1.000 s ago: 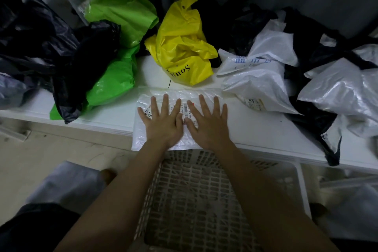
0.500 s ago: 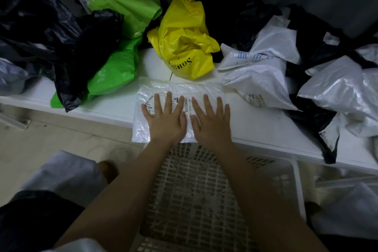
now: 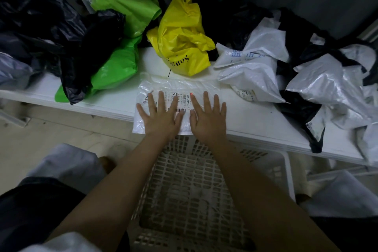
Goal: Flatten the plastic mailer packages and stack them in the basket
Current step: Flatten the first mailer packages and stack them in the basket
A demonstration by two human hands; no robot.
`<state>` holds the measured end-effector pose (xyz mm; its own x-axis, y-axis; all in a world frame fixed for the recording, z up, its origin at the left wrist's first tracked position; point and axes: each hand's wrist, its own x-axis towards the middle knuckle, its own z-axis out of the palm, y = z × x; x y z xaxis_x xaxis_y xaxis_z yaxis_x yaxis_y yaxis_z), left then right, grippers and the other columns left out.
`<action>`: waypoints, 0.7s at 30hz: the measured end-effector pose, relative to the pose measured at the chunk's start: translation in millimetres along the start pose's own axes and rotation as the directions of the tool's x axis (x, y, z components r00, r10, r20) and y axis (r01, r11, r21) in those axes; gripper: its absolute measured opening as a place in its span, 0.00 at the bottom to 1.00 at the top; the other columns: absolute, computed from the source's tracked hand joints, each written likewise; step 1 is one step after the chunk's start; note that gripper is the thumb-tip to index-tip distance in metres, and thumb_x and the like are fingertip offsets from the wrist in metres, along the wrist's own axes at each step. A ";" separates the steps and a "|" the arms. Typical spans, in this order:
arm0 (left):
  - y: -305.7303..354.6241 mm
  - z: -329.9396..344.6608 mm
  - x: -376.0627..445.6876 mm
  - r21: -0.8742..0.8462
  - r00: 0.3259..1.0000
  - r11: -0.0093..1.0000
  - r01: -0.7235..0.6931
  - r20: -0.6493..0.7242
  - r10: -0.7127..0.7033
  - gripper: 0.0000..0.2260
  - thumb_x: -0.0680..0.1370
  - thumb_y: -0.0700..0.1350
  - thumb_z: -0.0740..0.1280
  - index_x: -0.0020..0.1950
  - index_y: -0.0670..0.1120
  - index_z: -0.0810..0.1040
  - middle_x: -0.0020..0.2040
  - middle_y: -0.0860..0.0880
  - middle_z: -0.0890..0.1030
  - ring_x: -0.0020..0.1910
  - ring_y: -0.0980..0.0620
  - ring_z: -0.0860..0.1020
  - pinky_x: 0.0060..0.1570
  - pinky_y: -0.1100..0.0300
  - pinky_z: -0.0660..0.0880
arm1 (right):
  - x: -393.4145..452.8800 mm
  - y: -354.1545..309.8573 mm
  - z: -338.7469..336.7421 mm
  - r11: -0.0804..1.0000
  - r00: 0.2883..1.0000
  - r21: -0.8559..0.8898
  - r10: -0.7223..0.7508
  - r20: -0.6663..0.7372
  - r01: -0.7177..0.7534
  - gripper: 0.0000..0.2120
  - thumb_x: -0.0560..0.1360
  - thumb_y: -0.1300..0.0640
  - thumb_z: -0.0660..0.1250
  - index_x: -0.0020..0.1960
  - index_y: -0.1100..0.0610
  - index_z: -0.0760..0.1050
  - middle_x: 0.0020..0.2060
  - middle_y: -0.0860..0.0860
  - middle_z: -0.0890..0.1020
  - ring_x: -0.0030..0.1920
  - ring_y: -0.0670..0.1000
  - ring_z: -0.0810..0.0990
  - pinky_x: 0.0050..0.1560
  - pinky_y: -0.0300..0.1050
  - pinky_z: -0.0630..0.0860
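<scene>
- White surface (image 3: 255, 120) under dim light, heaped with crumpled plastic bags, with one clear mailer (image 3: 176, 92) spread at its near edge as the landmark here.
- Left hand (image 3: 161, 116) and right hand (image 3: 208, 117) lie palm-down on the mailer, side by side, fingers straight and spread; neither grip is clenched or grasping anything, both simply press.
- Compared with a second ago, the two hands have parted a little: then the thumbs almost touched, now a strip of the printed label (image 3: 183, 101) shows between them. That reads as a smoothing stroke outward from the middle.
- Mailer's near edge hangs slightly over the surface's lip, directly above the basket (image 3: 184, 180), which sits on the floor below it and appears to hold no mailers so far.
- Beyond the mailer stands a yellow bag (image 3: 182, 41); to its left, green bags (image 3: 122, 26) and black bags (image 3: 61, 30); to its right, white mailers (image 3: 255, 63), all still crumpled.
- Judged from this, the mailer looks nearly flat, its far edge still wrinkled; sliding it down into the basket seems the likely next step, with most of the pile left to do.
</scene>
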<state>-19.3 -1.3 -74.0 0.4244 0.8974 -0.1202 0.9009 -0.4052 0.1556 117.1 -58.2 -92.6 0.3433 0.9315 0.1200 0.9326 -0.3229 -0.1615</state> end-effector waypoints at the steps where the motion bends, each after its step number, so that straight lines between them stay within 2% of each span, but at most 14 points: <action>1: -2.6 3.8 -8.6 -0.015 0.999 1.000 0.027 -0.019 -0.027 0.26 0.80 0.63 0.41 0.77 0.59 0.40 0.78 0.46 0.37 0.75 0.40 0.33 0.68 0.34 0.33 | -1.0 -0.4 0.1 1.000 1.000 0.004 0.008 -0.004 -0.008 0.26 0.79 0.45 0.47 0.75 0.46 0.63 0.73 0.58 0.66 0.73 0.66 0.61 0.71 0.67 0.54; 6: -10.7 12.6 -26.1 -0.180 1.000 0.984 0.015 -0.020 -0.019 0.27 0.80 0.63 0.41 0.78 0.59 0.40 0.78 0.49 0.34 0.74 0.48 0.29 0.68 0.42 0.27 | -4.3 -0.2 -0.9 1.000 1.000 -0.008 0.018 -0.016 -0.018 0.26 0.79 0.45 0.46 0.75 0.47 0.63 0.72 0.60 0.67 0.72 0.67 0.62 0.71 0.67 0.54; 9: -11.7 14.1 -25.8 -0.181 1.000 0.984 0.004 -0.023 -0.008 0.28 0.79 0.66 0.40 0.78 0.60 0.42 0.78 0.49 0.36 0.75 0.48 0.30 0.67 0.43 0.26 | -11.1 -2.9 -0.6 0.999 0.999 -0.009 0.037 -0.014 -0.037 0.26 0.79 0.45 0.46 0.75 0.49 0.64 0.72 0.61 0.67 0.72 0.68 0.63 0.70 0.68 0.56; 11: -12.8 15.1 -26.1 -0.172 1.000 0.985 -0.007 -0.030 0.002 0.30 0.77 0.67 0.37 0.78 0.60 0.43 0.78 0.48 0.37 0.75 0.48 0.30 0.67 0.43 0.26 | -10.7 -5.8 -6.9 0.999 0.999 -0.001 0.049 0.021 -0.049 0.28 0.78 0.43 0.45 0.76 0.49 0.61 0.74 0.61 0.63 0.73 0.67 0.58 0.71 0.68 0.52; 13: -13.2 11.9 -25.6 -0.176 1.000 0.984 -0.008 -0.017 0.005 0.28 0.79 0.66 0.41 0.78 0.60 0.45 0.79 0.48 0.39 0.75 0.47 0.32 0.68 0.41 0.28 | -0.3 -7.9 -11.8 1.000 0.996 0.010 0.028 0.080 -0.029 0.28 0.79 0.40 0.46 0.77 0.48 0.56 0.77 0.59 0.55 0.76 0.64 0.50 0.73 0.65 0.44; 15: -11.5 6.8 -23.6 -0.164 1.000 0.986 0.001 -0.007 -0.003 0.26 0.81 0.62 0.46 0.78 0.59 0.48 0.79 0.47 0.41 0.76 0.46 0.35 0.69 0.39 0.32 | 13.1 -10.8 -13.8 0.999 0.998 0.014 -0.032 0.062 0.031 0.30 0.78 0.37 0.45 0.78 0.45 0.52 0.78 0.55 0.50 0.77 0.62 0.44 0.73 0.64 0.40; 19: -6.4 -6.9 -10.0 -0.161 0.998 0.987 -0.003 -0.063 -0.007 0.21 0.81 0.59 0.49 0.73 0.56 0.60 0.78 0.45 0.50 0.77 0.45 0.41 0.70 0.35 0.39 | 25.3 -12.5 -3.6 0.999 0.988 -0.018 -0.035 0.149 0.038 0.30 0.78 0.34 0.41 0.78 0.41 0.47 0.79 0.52 0.46 0.76 0.63 0.40 0.73 0.66 0.38; 21: -4.4 -10.4 -0.3 -0.127 0.999 0.991 -0.027 -0.045 0.022 0.22 0.82 0.58 0.48 0.75 0.56 0.56 0.79 0.47 0.47 0.77 0.45 0.39 0.69 0.34 0.38 | 25.2 -14.1 -3.2 0.999 0.987 -0.032 -0.033 0.159 0.038 0.30 0.78 0.35 0.41 0.78 0.41 0.47 0.79 0.51 0.47 0.76 0.63 0.41 0.73 0.66 0.38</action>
<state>-24.4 2.0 -64.4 0.4397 0.8952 -0.0730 0.8699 -0.4042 0.2826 112.9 -30.7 -84.2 0.2904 0.9564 -0.0321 0.9481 -0.2921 -0.1254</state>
